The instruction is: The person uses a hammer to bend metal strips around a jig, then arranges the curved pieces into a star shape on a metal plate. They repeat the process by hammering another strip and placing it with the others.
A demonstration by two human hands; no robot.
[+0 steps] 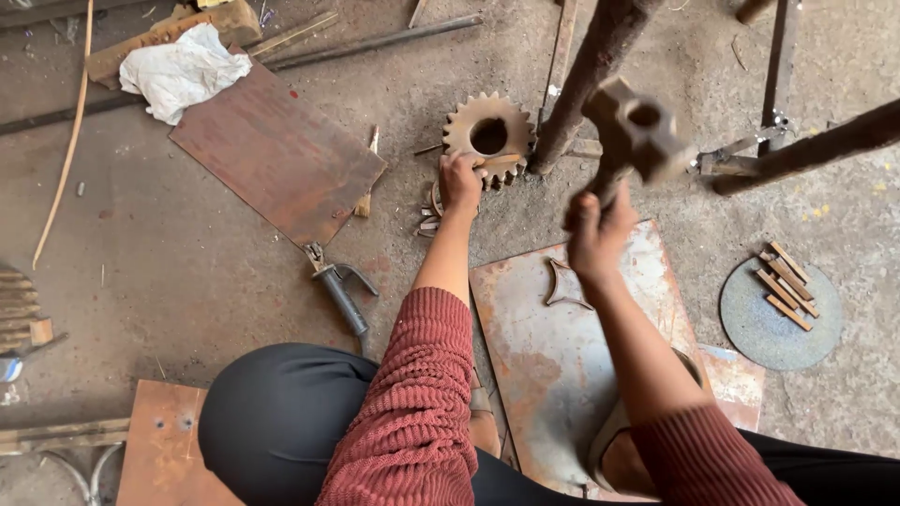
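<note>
Rusty steel plate [277,150] under one white rag [178,67], then one clamp tool [339,290] on the dusty floor. Left hand [459,181] closed on a small metal piece [500,161], pressed against one toothed gear [488,137] beside a leaning rod [592,70]. Right hand [597,232] fisted round one raised hammer [635,136]; grey disc [780,314] carries five short bars [785,284].

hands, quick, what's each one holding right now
Left hand: closed on a small piece held against the gear.
Right hand: closed on the raised hammer.
</note>
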